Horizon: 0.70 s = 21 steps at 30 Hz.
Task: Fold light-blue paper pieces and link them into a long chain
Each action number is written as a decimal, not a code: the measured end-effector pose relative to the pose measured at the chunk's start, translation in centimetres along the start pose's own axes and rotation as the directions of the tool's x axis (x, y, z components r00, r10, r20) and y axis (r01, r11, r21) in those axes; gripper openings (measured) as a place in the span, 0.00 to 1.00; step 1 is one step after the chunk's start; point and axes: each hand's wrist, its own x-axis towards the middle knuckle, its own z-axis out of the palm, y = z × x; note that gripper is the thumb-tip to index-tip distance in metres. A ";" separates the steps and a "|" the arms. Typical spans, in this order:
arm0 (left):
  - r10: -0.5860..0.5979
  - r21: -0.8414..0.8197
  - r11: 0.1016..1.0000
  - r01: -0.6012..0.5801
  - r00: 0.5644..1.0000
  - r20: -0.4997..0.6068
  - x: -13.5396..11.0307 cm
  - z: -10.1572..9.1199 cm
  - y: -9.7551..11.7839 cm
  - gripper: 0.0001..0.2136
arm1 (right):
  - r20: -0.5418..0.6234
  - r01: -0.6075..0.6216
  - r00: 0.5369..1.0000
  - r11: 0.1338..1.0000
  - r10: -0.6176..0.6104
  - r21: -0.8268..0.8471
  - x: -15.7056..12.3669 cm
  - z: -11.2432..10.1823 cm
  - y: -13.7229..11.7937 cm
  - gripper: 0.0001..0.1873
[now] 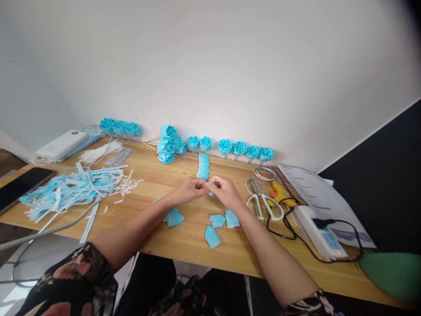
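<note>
My left hand (190,189) and my right hand (226,191) meet over the middle of the table, fingertips pinched together. Between them shows a small light-blue petal piece (211,193), mostly hidden by the fingers. Just beyond my hands a row of overlapping blue petals (203,166) runs toward the wall. Nearer to me, loose cut petals lie flat: one pointed petal (212,237), another petal (217,220), and one petal (232,218) partly behind my right forearm. More blue petals (174,217) sit by my left forearm.
Blue flowers (225,147) line the wall, with a flower cluster (168,145) left of centre. At right are scissors (263,202), a yellow glue gun (282,194) and a power strip (320,235) with cables. Blue scrap strips (79,186) and a phone (24,186) occupy the left.
</note>
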 end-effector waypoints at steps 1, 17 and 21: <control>-0.001 -0.004 1.000 0.001 1.000 0.007 0.0 0.1 0.1 0.14 | -0.008 -0.003 1.000 1.000 0.002 -0.020 0.0 0.1 0.0 0.17; 0.020 -0.058 0.998 -0.021 0.999 -0.027 0.4 -0.1 -0.7 0.17 | -0.022 -0.010 1.000 1.000 0.010 0.015 0.1 0.0 0.5 0.18; 0.043 -0.042 0.998 -0.044 0.999 -0.015 0.4 -0.2 -0.7 0.17 | -0.034 0.019 0.999 1.000 -0.019 0.007 0.2 0.0 0.9 0.21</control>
